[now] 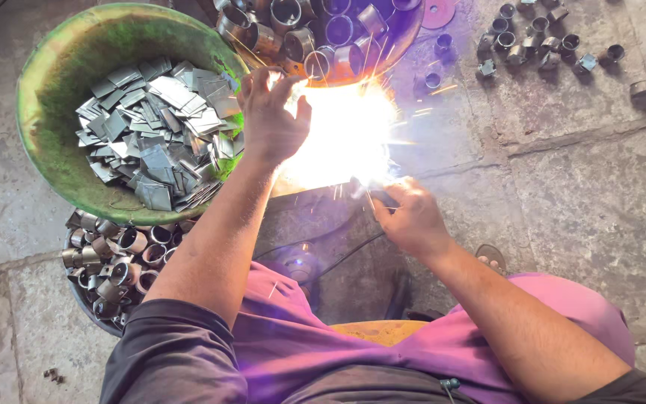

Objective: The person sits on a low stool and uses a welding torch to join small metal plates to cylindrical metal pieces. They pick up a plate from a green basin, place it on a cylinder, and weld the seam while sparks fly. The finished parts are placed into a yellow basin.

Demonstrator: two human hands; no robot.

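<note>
**Head view: arc burning between two hands**

Far left, green basin (39, 90) heaped with flat cut plates (151, 127); below it, dark tub of short metal rings (114, 262). Left hand (271, 123) raised at the glare's edge, fingers loosely splayed, thumb apart; cannot tell whether pinching anything. Workpiece lost inside the white arc glare (345, 135), between both hands, just under a second tub of rings (323, 37). Right hand (413, 221) clenched round a dark electrode holder (379, 198), tip buried in the flare. Judged mid-weld; next calls for a steady tip and a still piece. Sparks flying near bare fingers. Cable (338, 258) trailing underneath. Far right, loose rings (540, 41) scattered over stone floor (577, 194).
</note>
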